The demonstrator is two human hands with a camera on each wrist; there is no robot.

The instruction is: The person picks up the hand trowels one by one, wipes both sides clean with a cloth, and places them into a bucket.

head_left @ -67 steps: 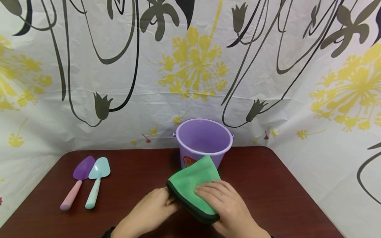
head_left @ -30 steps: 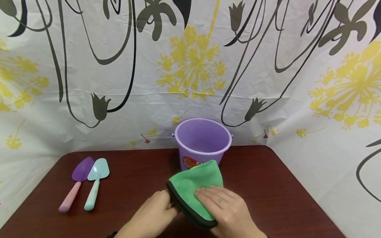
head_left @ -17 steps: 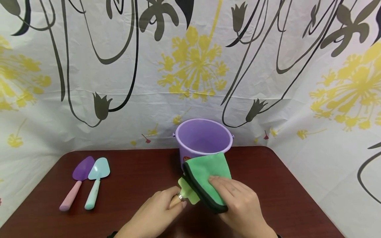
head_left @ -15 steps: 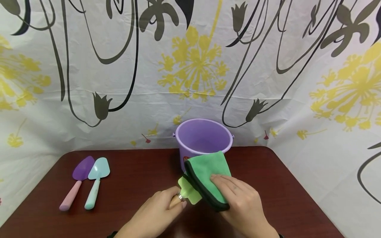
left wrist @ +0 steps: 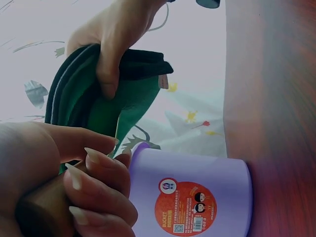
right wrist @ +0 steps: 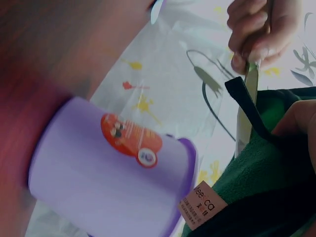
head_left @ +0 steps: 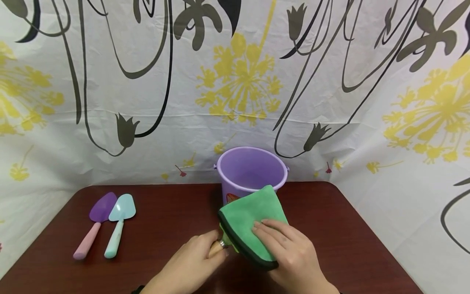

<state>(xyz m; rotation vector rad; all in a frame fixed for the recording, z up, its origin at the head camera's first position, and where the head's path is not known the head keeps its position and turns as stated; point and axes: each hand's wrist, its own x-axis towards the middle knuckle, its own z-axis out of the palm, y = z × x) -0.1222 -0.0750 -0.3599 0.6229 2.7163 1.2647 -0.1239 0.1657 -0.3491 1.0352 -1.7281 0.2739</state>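
Note:
In the head view my left hand (head_left: 192, 259) grips the wooden handle (head_left: 217, 247) of a small hand trowel with a light green blade (head_left: 226, 238). A folded green cloth (head_left: 247, 216) with a dark edge covers most of that blade. My right hand (head_left: 293, 255) holds the cloth, fingers lying over its top face and thumb (left wrist: 109, 79) underneath, as the left wrist view shows. The right wrist view shows the trowel blade (right wrist: 246, 123) edge-on against the cloth (right wrist: 256, 168). Both hands are above the table, in front of a purple bucket (head_left: 225, 183).
The bucket stands at the back of the dark red-brown table (head_left: 172, 208), a red label on its wall. To the left lie a purple trowel (head_left: 103, 208) with a pink handle and a light blue trowel (head_left: 123, 207). A patterned white curtain (head_left: 183, 122) hangs behind.
The cloth slid up and right along the blade, baring its base about half a second ago. Since then it has moved back down and left, covering more of it. My left hand has stayed nearly still.

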